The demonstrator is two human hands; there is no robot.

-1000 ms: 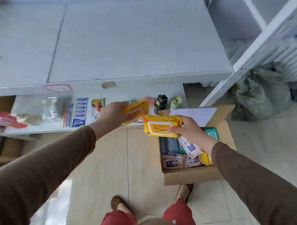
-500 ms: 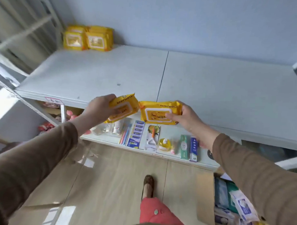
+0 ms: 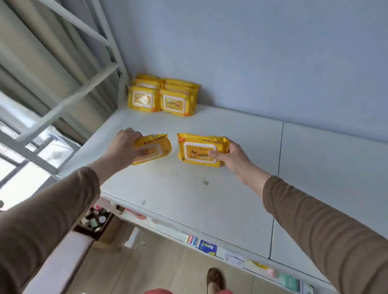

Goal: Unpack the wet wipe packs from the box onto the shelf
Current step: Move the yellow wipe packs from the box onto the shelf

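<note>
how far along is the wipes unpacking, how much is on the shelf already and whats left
Done: yellow packs stand in two rows at the back left corner of the top shelf; the exact count is unclear.

In hand: the left hand grips one yellow pack and the right hand another, both over the shelf, short of the rows.

Left: setting these two down. The box is out of view, so what remains inside cannot be told.

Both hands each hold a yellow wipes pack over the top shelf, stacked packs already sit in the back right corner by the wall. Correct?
Not quite. The head view shows the stacked packs in the back left corner, by the frame. The rest holds: the left hand and right hand each hold a yellow pack over the top shelf.
</note>
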